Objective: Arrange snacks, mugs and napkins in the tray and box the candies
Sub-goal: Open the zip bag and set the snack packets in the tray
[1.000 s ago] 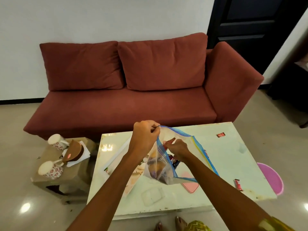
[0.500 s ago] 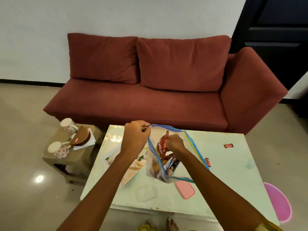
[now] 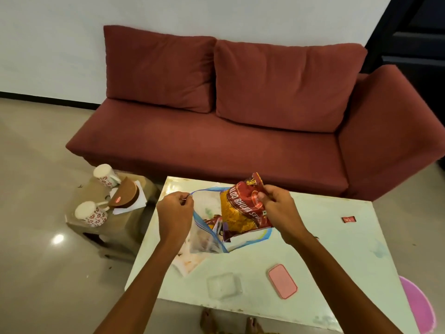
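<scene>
My left hand (image 3: 174,213) pinches the rim of a clear zip bag (image 3: 204,237) with a blue seal, holding it open over the pale table (image 3: 325,261). My right hand (image 3: 280,208) grips a red and yellow snack packet (image 3: 240,210), mostly lifted out of the bag's mouth. More small packets remain inside the bag. A clear plastic box (image 3: 224,285) and its pink lid (image 3: 282,280) lie on the table near me. One red candy (image 3: 348,219) lies at the right. Two floral mugs (image 3: 91,214) and white napkins (image 3: 138,201) sit on a low stool to the left.
A patterned tray (image 3: 187,261) lies partly under the bag. A brown holder (image 3: 126,195) rests on the napkins on the stool (image 3: 115,235). A red sofa (image 3: 228,141) stands behind the table. A pink round object (image 3: 419,307) is on the floor at right. My feet show below the table's edge.
My right hand has pulled the red and yellow snack packet up out of the zip bag. My left hand keeps hold of the bag's rim. The camera view has swung to the left.
</scene>
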